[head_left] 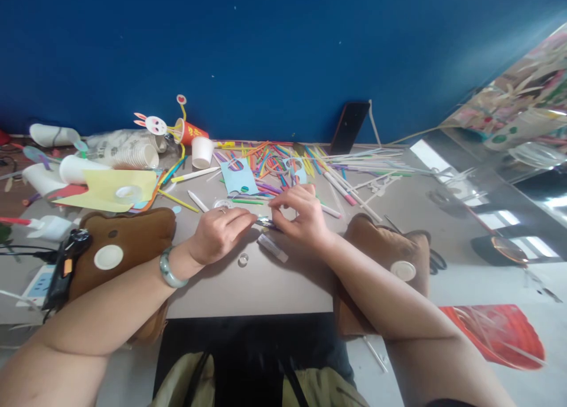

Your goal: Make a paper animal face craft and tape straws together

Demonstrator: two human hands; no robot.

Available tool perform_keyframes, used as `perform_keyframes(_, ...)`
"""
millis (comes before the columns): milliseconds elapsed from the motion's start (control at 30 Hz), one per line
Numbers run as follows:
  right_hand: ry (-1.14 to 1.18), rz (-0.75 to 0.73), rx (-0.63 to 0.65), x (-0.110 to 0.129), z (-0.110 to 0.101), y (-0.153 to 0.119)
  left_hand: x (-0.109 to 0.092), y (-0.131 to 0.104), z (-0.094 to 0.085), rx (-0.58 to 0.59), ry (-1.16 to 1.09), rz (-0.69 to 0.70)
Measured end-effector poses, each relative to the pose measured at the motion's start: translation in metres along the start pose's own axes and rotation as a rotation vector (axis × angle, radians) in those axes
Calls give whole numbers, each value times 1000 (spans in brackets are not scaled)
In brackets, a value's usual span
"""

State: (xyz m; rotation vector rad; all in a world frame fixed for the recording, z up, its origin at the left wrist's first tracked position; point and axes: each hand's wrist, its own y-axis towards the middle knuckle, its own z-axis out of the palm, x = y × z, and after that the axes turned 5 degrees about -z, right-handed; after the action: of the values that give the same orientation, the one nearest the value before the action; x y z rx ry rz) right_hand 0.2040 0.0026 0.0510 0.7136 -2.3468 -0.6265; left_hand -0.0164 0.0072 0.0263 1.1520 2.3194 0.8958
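My left hand (pixel 222 233), a jade-like bangle at its wrist, is closed with the fingertips together at one end of a small thin dark piece with a shiny part (pixel 267 222). On the other side, my right hand (pixel 302 213) pinches near that same piece with thumb and fingers. What exactly the piece is, I cannot make out. Just below the hands a small clear tube (pixel 272 247) lies slanted on the table, and a small round cap-like piece (pixel 243 259) is to its left. Light blue cut paper (pixel 240 177) lies beyond my hands.
Colourful sticks and straws (pixel 270 159) are heaped along the blue wall. White paper cups (pixel 202 152) and yellow paper (pixel 100 188) are at the left. A phone (pixel 349 126) leans against the wall. Brown cushions (pixel 119 241) lie under both forearms, near a power strip (pixel 39 286).
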Motion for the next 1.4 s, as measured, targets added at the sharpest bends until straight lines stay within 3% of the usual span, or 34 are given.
perform_keyframes(267, -39, -161, 119, 7, -1, -1, -1, -1, 7, 41, -146, -121)
perform_keyframes(467, 58, -194, 67, 6, 1, -1, -3, 3, 5, 91, -319, -235)
perform_keyframes(567, 140, -137, 47, 6, 2, -3, -5, 7, 5, 147, -495, -376)
perform_keyframes(700, 303, 59, 9, 5, 3, -3, -5, 13, 6, 201, -705, -611)
perform_keyframes(833, 465, 188, 99, 1, 1, 2, -3, 14, 9, 204, -822, -760)
perform_keyframes(1000, 544, 265, 175, 2, 1, 5, -2, 14, 8, 238, -875, -773)
perform_keyframes(1200, 502, 303, 151, 4, 3, 3, -3, 12, 9, 310, -861, -768)
perform_keyframes(1400, 477, 241, 113, 2, 3, 3, -4, 11, 10, 337, -797, -740)
